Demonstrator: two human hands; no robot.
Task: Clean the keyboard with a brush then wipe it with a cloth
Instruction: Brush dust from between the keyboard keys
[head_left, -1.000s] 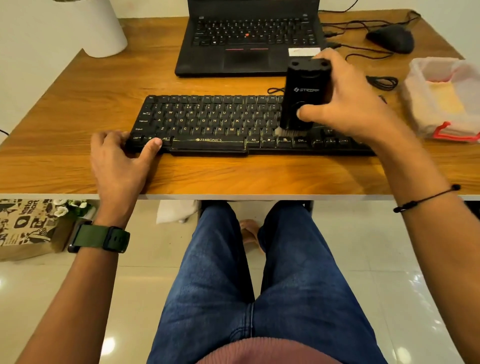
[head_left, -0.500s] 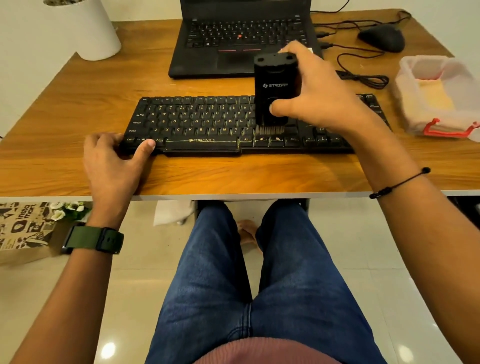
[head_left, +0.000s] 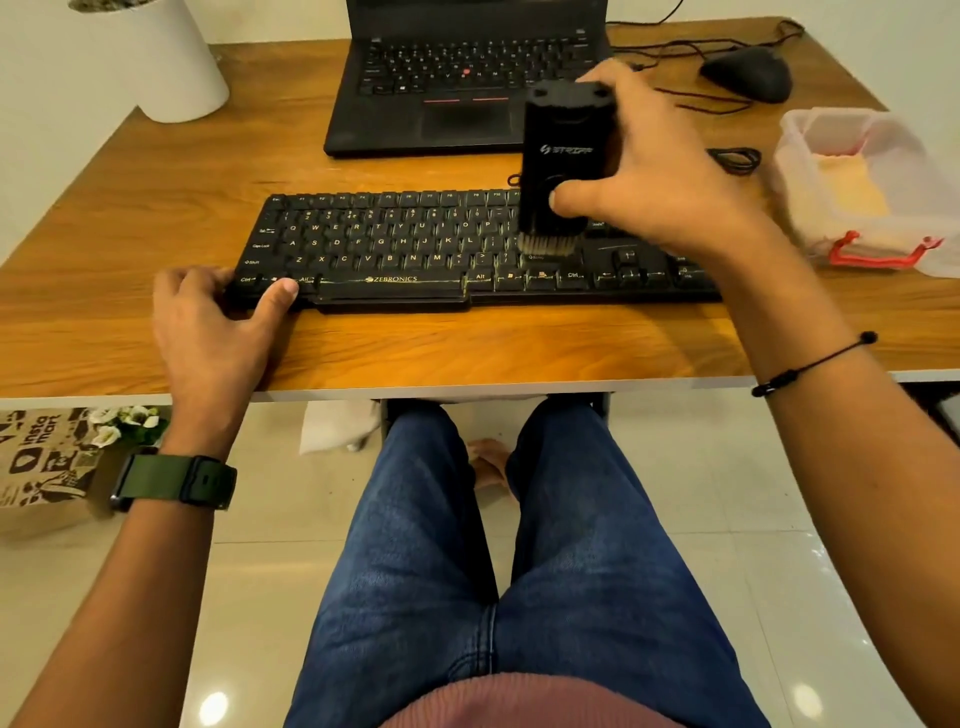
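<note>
While the right hand (head_left: 654, 182) grips the upright black brush (head_left: 563, 166) with thumb in front and fingers curled round its far side, the pale bristles press onto the keys right of centre in the frame, on the keyboard (head_left: 467, 249) lying across the middle of the bench (head_left: 156, 197). The left hand (head_left: 213, 322) rests at the keyboard's lower left corner, thumb on its front edge and fingers loosely bent along its left end, holding nothing.

The likeliest trouble is the keyboard sliding: a hard sideways stroke could shove it toward the laptop (head_left: 467, 83) behind it, since only a light hold at one corner steadies it. Pressing too steeply might splay the bristles and skip the gaps between keys, leaving dust there. A long sweep to the right could carry the hand near the plastic container (head_left: 810, 156) at the right edge, which holds a yellowish cloth (head_left: 847, 187), probably the one for wiping, or snag the coiled cable (head_left: 735, 158) beside it. The left half of the keys probably remains to be brushed.
</note>
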